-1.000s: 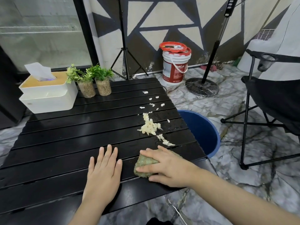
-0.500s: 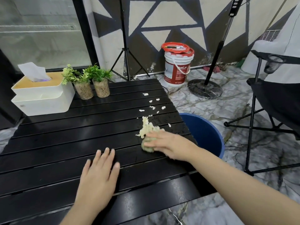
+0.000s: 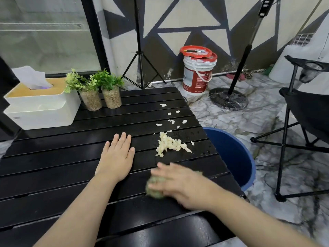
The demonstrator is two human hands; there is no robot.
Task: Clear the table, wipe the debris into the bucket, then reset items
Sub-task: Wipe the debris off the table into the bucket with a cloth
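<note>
A black slatted table (image 3: 71, 157) carries a pile of pale food debris (image 3: 169, 144) near its right edge, with several loose bits (image 3: 171, 121) scattered farther back. My right hand (image 3: 179, 182), blurred by motion, presses a green cloth (image 3: 154, 188) on the slats just in front of the pile. My left hand (image 3: 116, 155) lies flat on the table, fingers spread, left of the debris. A blue bucket (image 3: 238, 157) stands on the floor against the table's right side.
A white tissue box (image 3: 42, 106) and two small potted plants (image 3: 99, 91) sit at the table's back left. On the floor are a white paint pail (image 3: 197, 75), a tripod (image 3: 140, 68), a round stand base (image 3: 228, 98) and a black folding chair (image 3: 306, 113).
My right hand has pulled the green cloth back from the debris pile toward me. My left hand slid forward on the table.
</note>
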